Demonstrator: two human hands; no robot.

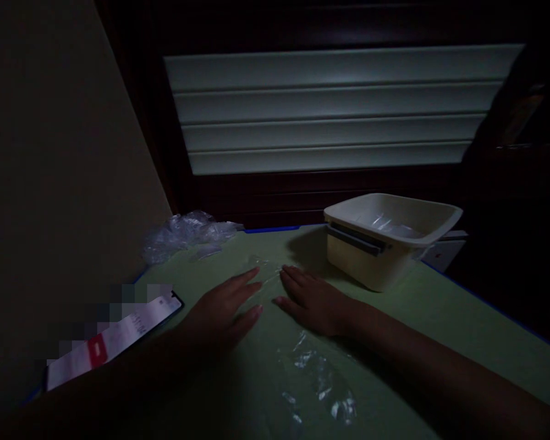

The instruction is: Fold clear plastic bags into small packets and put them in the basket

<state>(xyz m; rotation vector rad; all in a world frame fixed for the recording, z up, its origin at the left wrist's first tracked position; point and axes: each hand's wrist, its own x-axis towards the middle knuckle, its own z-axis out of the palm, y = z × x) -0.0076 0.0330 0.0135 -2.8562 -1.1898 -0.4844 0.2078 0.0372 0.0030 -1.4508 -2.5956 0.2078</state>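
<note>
A thin clear plastic bag lies on the green tabletop, running from between my hands toward the near edge. My left hand rests at the left side of its far part, fingers apart and holding nothing visible. On the right, my right hand lies palm down with its fingertips on the far part of the plastic, thumb held away from the fingers. Both hands are close together but not touching.
A crumpled heap of clear plastic sits at the back left. A cream bin with clear plastic inside stands at the back right. A lit phone lies left of my left hand. Behind is a slatted panel.
</note>
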